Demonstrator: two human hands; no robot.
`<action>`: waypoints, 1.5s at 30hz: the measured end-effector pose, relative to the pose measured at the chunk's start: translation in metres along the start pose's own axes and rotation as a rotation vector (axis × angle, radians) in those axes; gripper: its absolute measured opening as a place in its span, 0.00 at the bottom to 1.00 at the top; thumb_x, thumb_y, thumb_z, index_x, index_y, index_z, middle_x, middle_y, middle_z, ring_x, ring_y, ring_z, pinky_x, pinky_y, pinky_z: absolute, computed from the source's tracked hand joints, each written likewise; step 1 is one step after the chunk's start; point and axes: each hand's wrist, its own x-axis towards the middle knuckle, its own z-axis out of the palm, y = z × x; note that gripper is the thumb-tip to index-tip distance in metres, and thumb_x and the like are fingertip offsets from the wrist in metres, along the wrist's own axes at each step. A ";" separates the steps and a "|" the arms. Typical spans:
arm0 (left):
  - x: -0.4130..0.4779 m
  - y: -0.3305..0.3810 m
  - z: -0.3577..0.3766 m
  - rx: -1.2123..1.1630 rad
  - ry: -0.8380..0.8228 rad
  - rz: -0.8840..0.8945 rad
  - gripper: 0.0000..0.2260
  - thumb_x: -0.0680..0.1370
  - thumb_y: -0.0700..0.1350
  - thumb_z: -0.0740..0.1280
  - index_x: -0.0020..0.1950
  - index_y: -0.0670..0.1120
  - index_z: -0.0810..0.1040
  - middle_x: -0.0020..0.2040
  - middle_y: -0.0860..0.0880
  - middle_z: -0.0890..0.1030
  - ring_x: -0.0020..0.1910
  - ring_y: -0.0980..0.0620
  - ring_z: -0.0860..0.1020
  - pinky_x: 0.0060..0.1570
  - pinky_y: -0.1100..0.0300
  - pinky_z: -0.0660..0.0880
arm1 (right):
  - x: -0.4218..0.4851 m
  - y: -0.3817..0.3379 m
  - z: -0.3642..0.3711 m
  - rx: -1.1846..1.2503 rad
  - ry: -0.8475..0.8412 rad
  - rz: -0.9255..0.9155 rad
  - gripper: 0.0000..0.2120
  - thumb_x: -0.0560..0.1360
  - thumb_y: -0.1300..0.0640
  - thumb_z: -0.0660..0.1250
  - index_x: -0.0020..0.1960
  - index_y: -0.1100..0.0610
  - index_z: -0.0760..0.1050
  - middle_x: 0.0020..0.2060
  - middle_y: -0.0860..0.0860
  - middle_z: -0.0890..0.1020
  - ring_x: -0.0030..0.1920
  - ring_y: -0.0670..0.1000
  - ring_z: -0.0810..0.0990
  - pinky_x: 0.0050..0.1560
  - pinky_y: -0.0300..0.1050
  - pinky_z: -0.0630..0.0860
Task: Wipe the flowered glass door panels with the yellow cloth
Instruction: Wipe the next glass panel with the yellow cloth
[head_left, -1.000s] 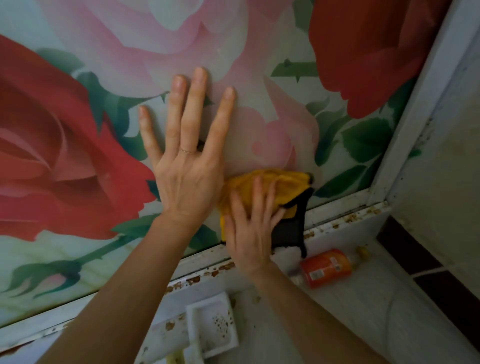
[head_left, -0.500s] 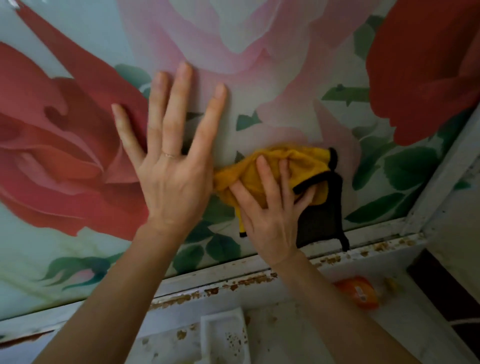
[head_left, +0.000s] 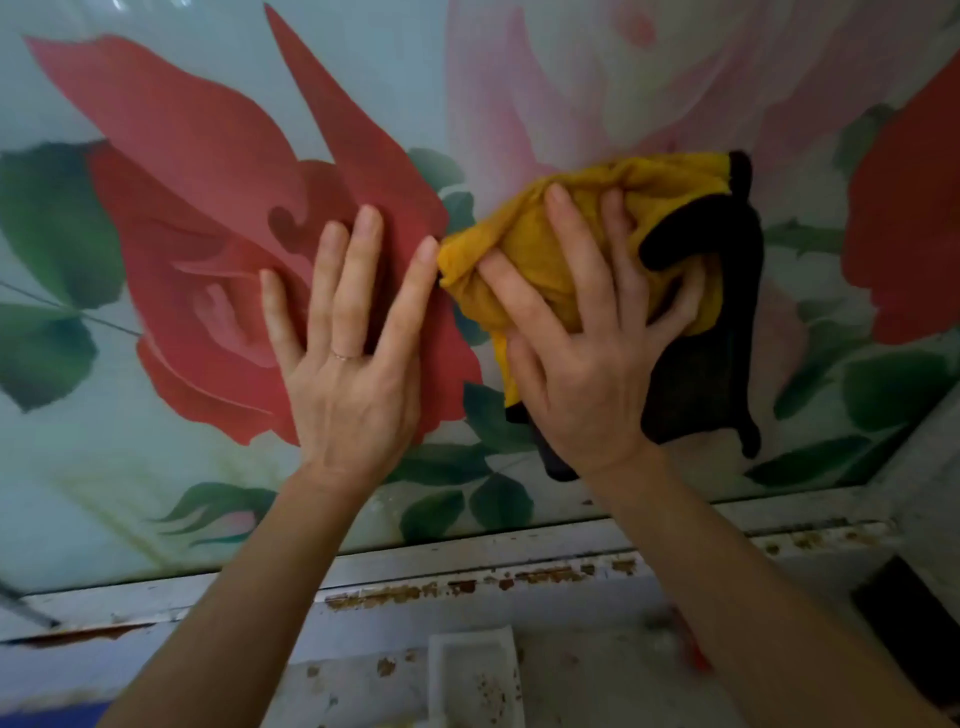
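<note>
Cloth (head_left: 665, 182) being pressed to the panel (head_left: 104, 467), right of centre, sitting where the red rose (head_left: 208, 171) is giving way to the pink rose (head_left: 571, 78). Bunching into soft, crumpled yellow folds up top; trailing a thin, flat dark flap with a thick black border below and to the right. Pinning it there with the right hand (head_left: 582, 374): four fingers (head_left: 576, 270) splaying nearly straight across the yellow, pushing rather than clenching, little fingertip slipping under a fold. Hiding the thumb, and the cloth's middle too.

Bracing just to the left with the left hand (head_left: 348, 395), palm flat on the red petals, fingers (head_left: 358, 280) lying straight and fanned, holding nothing, index tip almost meeting the cloth's corner. Wearing a thin ring (head_left: 340, 356). Thumb again out of sight.

Glossy glass, with printed flowers and green leaves (head_left: 52, 223) running off the top and both sides. Below, a pale frame (head_left: 467, 558) flaking into rusty brown spots; lower still, a white speckled tray (head_left: 472, 675), blurry, being cut off by the bottom edge. Beside the right forearm, a reddish smear too blurred for naming.

Against half a second ago: riding higher on the panel, dark flap now hanging well clear of the frame instead of nearly brushing it; left hand keeping its flat spread.
</note>
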 end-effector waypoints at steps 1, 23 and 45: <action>0.000 0.000 0.000 0.001 0.000 -0.002 0.27 0.83 0.37 0.64 0.80 0.51 0.62 0.77 0.42 0.62 0.81 0.51 0.52 0.77 0.42 0.48 | 0.000 -0.004 0.003 -0.009 0.018 0.001 0.15 0.85 0.49 0.62 0.71 0.41 0.74 0.74 0.51 0.69 0.74 0.58 0.68 0.71 0.72 0.58; 0.005 -0.034 -0.011 -0.045 0.049 -0.064 0.20 0.87 0.43 0.59 0.79 0.50 0.65 0.77 0.43 0.65 0.80 0.50 0.54 0.77 0.40 0.50 | 0.003 -0.036 0.014 -0.017 -0.041 -0.177 0.16 0.85 0.49 0.62 0.71 0.41 0.73 0.76 0.49 0.69 0.74 0.56 0.69 0.70 0.69 0.60; -0.021 -0.085 -0.036 -0.034 -0.010 -0.038 0.19 0.87 0.40 0.57 0.78 0.50 0.66 0.76 0.44 0.65 0.78 0.46 0.62 0.78 0.45 0.52 | -0.118 -0.072 0.024 0.098 -0.448 -0.636 0.29 0.74 0.63 0.66 0.72 0.42 0.75 0.75 0.47 0.69 0.62 0.55 0.75 0.59 0.60 0.66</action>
